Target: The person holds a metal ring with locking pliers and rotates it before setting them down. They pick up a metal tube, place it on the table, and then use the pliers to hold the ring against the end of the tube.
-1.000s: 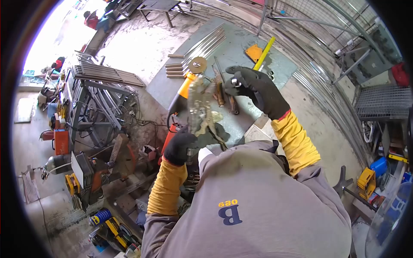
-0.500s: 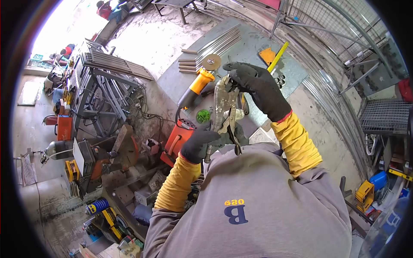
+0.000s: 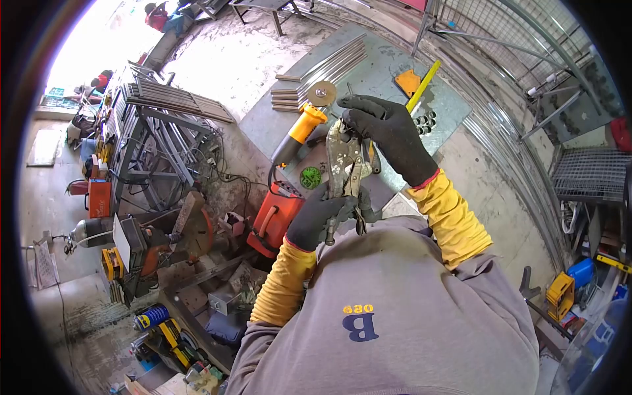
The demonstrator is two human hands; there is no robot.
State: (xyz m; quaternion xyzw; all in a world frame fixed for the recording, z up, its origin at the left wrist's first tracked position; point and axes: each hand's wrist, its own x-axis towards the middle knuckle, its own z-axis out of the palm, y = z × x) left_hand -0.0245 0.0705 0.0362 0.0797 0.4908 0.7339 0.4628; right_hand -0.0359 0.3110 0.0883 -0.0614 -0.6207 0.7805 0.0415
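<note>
Head view: left hand (image 3: 320,214) clamped on worn grey steel locking pliers (image 3: 343,164) handles; right hand (image 3: 388,131) pinching the head, probably the jaw end, above grey metal table (image 3: 388,72).

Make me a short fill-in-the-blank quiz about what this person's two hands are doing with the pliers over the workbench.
1. Both hands wear ____ gloves.
2. The left hand grips the locking pliers by the ____.
3. The right hand touches the pliers at the ____ end.
4. The angle grinder on the metal table has an ____ handle.

Missing words: black; handles; jaw; orange
</note>
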